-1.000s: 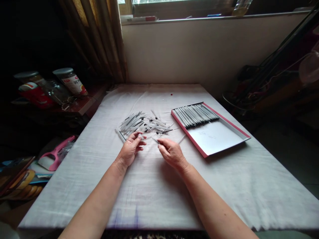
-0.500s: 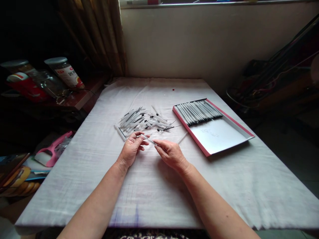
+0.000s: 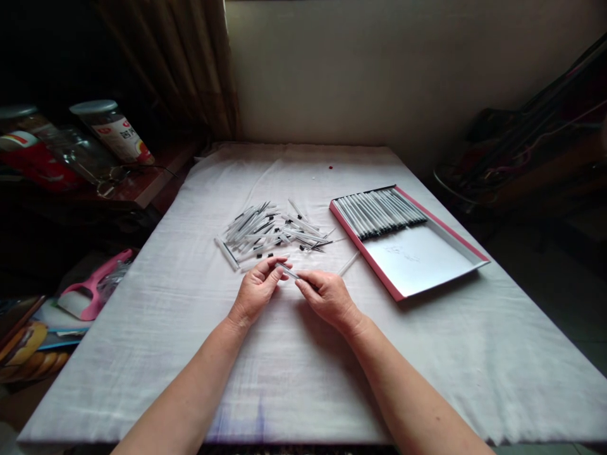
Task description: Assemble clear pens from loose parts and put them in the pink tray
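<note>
- left fingers are closing in on the right hand since half a second ago, the gap between the two narrowing, and the whole view is tilting a little lower, so the windowsill is no longer showing.
- left hand [image 3: 258, 287] is pinching one end of a slim clear tube [image 3: 288, 272] between thumb and fingertips, with its other fingers curling in.
- right hand [image 3: 329, 297] is gripping the opposite end of the tube between thumb and forefinger; its lower fingers are tucking out of sight, so i cannot tell how they are bending.
- the tube is slanting between the two hands, just in front of the pile and above the cloth.
- a loose pile of tubes and dark thin pieces [image 3: 256, 227] is lying beyond the left hand, with small black bits [image 3: 270, 255] scattering along its near edge.
- another loose tube [image 3: 349, 263] is resting on the cloth between the right hand and the box.
- a shallow pink-edged box [image 3: 365, 253] is sitting to the right, slightly turned; a row of pens [image 3: 379, 213] is filling its far part, black ends pointing nearer.
- white cloth [image 3: 190, 335] is covering the table, and a small red bit [image 3: 331, 167] is lying near its far edge.
- a labelled jar [image 3: 118, 134] is standing off to the left.
</note>
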Motion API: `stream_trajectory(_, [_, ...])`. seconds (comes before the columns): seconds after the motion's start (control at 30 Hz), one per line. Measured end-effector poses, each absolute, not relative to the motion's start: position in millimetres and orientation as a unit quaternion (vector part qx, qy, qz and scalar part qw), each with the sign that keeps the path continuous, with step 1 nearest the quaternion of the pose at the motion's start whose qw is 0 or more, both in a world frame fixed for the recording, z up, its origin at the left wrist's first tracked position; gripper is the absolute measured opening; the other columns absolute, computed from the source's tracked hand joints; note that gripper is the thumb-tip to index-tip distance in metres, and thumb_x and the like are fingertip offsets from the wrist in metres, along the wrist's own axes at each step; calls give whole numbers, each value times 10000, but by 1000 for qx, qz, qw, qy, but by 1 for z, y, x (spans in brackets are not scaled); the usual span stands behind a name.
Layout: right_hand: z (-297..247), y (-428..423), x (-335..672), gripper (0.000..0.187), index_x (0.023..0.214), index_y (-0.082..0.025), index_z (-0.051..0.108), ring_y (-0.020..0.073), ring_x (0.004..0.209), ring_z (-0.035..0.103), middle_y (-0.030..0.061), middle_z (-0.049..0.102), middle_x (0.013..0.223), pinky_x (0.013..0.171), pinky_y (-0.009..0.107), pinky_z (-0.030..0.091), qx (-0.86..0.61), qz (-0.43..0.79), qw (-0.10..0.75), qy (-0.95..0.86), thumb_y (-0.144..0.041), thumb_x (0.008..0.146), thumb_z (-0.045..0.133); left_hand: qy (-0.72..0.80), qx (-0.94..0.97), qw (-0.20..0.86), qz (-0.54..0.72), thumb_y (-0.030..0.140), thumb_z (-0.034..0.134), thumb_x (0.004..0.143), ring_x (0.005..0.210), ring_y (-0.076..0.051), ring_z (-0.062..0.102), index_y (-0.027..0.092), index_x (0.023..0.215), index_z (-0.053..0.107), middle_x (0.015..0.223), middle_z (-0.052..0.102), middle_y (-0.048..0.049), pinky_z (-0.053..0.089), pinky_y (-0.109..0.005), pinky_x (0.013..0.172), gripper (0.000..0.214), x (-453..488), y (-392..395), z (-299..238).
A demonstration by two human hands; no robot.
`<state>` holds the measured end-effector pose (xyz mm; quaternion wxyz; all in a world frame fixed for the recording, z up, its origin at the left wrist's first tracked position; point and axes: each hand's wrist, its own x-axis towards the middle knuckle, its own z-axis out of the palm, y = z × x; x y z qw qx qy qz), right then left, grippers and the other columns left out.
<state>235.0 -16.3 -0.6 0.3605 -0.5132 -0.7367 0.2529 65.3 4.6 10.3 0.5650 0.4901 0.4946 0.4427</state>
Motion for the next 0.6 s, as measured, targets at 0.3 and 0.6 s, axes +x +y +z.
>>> stream_trajectory(0.3, [-6,-18,231,236,1024,-273,722,204,769,696,58,751,873,710,298,521,-505,256,380,-731,-243,890,530,473,493,575,450,463,710,738,781,-157,661,196,927,680,943,727,-57,519,-260,729,329,63,8,0])
stream_trajectory(0.6, [-3,-18,228,227,1010,-231,709,209,802,706,70,753,903,732,293,527,-516,235,367,-737,-244,898,512,471,492,578,449,477,713,732,846,-188,677,183,956,668,921,734,-63,521,-305,828,372,64,11,-5])
